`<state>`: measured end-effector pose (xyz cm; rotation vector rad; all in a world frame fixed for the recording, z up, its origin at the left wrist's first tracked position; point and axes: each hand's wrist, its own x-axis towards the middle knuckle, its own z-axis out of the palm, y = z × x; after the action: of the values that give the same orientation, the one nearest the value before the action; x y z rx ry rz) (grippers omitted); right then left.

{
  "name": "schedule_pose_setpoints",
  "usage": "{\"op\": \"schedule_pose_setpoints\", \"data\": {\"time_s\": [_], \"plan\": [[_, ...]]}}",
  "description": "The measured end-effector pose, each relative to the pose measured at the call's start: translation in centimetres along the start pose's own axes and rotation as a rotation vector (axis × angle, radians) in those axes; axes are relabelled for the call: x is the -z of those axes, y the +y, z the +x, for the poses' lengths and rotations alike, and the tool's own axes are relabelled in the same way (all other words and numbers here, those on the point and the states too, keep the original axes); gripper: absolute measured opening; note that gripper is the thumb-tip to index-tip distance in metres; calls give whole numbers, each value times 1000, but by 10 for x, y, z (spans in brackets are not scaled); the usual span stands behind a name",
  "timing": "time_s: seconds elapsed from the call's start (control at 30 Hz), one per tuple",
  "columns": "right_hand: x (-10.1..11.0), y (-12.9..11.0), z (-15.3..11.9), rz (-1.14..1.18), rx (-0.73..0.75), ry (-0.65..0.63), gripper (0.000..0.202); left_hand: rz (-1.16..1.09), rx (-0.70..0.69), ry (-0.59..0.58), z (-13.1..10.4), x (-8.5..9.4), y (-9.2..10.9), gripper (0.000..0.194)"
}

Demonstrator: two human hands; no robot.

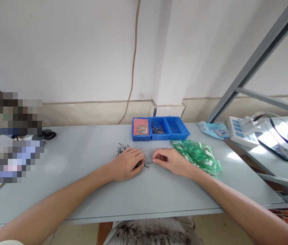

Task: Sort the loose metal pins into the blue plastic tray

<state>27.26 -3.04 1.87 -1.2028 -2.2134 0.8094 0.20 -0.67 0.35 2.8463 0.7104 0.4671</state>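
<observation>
My left hand point(128, 164) rests on the grey table, its fingers curled round several small metal pins point(146, 164) whose ends stick out toward the right. Just behind that hand lies a loose pile of similar silvery pins point(121, 149), partly hidden by it. Facing it across a narrow gap, my right hand point(171, 161) is closed in a pinch. A thin metal pin end point(151, 162) shows at its fingertips. Beyond the hands stand three joined blue bins; the middle bin point(159, 137) holds more metal pins.
In the left bin point(141, 138) are pink paper and a clear packet; the right bin point(177, 126) adjoins the middle one. Green plastic bags point(200, 154) lie beside my right forearm. Further right are a blue-white packet point(214, 130), a power strip point(243, 131), cables and a phone point(282, 151).
</observation>
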Motion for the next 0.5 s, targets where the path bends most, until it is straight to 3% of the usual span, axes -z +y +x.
{"op": "schedule_pose_setpoints", "data": {"time_s": [0.5], "plan": [[-1,1,-1,22,-10,-13,9,2,5,2,0,1,0,7]]}}
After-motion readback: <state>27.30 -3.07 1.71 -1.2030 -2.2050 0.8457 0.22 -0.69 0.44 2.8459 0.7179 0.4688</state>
